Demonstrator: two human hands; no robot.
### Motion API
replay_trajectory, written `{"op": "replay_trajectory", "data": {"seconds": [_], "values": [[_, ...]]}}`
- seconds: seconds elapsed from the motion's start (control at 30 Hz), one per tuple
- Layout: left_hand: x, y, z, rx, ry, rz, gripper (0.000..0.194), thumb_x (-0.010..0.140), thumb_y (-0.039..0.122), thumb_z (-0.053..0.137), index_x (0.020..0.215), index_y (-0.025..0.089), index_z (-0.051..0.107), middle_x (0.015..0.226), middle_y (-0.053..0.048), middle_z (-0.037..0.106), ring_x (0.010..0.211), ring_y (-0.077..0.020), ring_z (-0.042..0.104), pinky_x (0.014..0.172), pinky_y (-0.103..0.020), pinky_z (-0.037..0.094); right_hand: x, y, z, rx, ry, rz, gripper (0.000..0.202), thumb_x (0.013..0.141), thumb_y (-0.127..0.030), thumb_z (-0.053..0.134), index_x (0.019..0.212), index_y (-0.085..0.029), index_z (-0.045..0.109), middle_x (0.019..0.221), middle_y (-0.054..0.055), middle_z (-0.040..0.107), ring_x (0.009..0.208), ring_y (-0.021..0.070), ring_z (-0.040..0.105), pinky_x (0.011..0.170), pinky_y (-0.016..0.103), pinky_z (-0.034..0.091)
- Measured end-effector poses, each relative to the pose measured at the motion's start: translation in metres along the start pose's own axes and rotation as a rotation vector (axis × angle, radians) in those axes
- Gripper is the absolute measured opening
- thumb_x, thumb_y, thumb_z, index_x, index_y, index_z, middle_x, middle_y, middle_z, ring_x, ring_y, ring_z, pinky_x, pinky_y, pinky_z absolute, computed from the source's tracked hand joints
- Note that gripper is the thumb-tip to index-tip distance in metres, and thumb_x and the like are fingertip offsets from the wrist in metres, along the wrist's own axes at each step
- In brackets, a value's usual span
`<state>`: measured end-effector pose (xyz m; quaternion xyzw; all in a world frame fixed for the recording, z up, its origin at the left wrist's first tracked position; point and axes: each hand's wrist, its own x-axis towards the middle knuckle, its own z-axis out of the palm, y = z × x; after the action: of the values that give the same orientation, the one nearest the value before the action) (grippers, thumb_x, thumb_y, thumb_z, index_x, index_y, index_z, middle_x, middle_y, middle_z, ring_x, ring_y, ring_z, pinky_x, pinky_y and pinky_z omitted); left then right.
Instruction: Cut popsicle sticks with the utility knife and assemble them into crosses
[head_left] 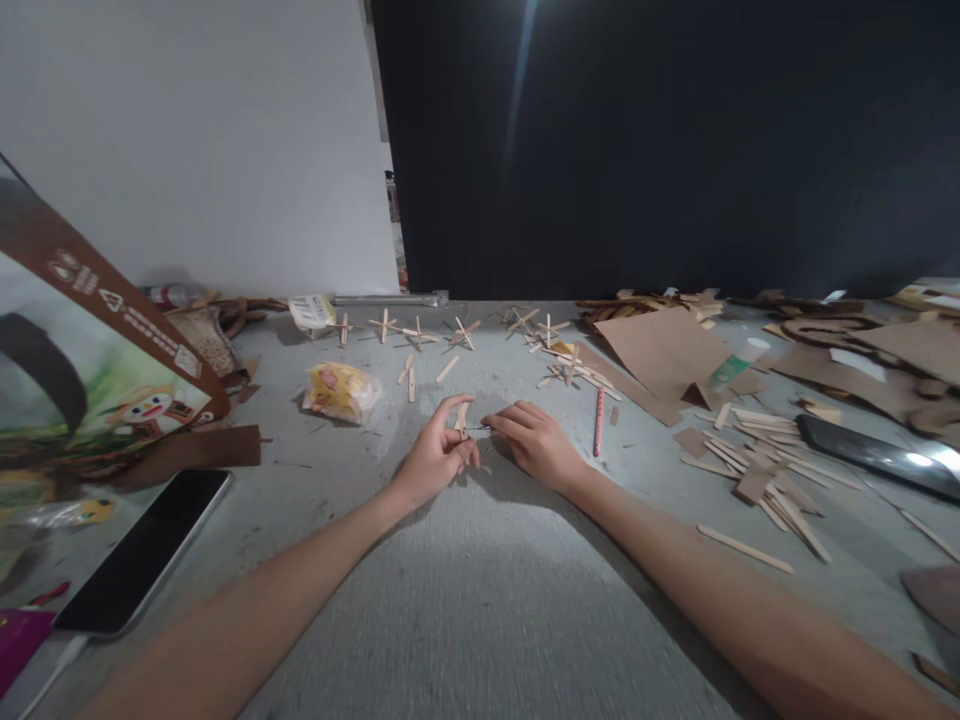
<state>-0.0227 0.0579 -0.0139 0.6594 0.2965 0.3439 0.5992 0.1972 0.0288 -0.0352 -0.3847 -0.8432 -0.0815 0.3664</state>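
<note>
- Head view, centre: the left hand (439, 450) pinches a small wooden stick piece (461, 418); the right hand (536, 440) bends just beside it, its grip unclear.
- Upper centre: several crossed-stick stars (465, 333) look assembled.
- Right: heaped craft sticks (804, 530) seem unassembled.

honestly your grey surface (487, 610) is pretty packed, with a phone (150, 550) on the left, a yellow packet (339, 392) further back, crossed wooden sticks (463, 335) toward the rear, a red pencil (598, 422), plus brown cardboard (652, 350) and loose sticks (804, 528) messily piled off to your right
</note>
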Motion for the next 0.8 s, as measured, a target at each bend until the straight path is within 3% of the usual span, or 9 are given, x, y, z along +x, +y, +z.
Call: {"op": "replay_trajectory", "data": {"seconds": [0.3,0.6,0.8], "values": [[0.0003,-0.0018,-0.0003,0.035,-0.065,-0.007,0.068,0.087,0.034,0.072,0.147,0.018,0.043,0.061,0.006,0.064,0.05,-0.0103,0.048,0.054,-0.023,0.037,-0.0019,0.0008,-0.0003,0.012,-0.046,-0.011,0.034,0.103,-0.009,0.049,0.127,-0.022,0.068,0.104,0.011,0.074,0.093,0.0246,0.063,0.081,0.038,0.051],[0.0003,-0.0003,-0.0005,-0.006,-0.035,0.017,0.067,0.088,0.036,0.073,0.146,0.02,0.043,0.061,0.006,0.064,0.051,-0.0105,0.05,0.053,-0.022,0.038,-0.0008,0.0004,0.0005,0.0,-0.012,0.011,0.033,0.107,-0.015,0.043,0.126,-0.02,0.069,0.102,0.013,0.075,0.089,0.0255,0.062,0.078,0.04,0.053],[-0.0007,-0.0011,-0.0007,0.022,-0.084,0.001,0.07,0.09,0.03,0.071,0.153,0.02,0.042,0.061,0.005,0.065,0.049,-0.0095,0.049,0.054,-0.021,0.037,-0.0022,0.0014,0.0,0.029,-0.036,-0.002,0.035,0.104,-0.012,0.046,0.128,-0.022,0.069,0.103,0.012,0.074,0.092,0.0257,0.063,0.08,0.04,0.053]]}}
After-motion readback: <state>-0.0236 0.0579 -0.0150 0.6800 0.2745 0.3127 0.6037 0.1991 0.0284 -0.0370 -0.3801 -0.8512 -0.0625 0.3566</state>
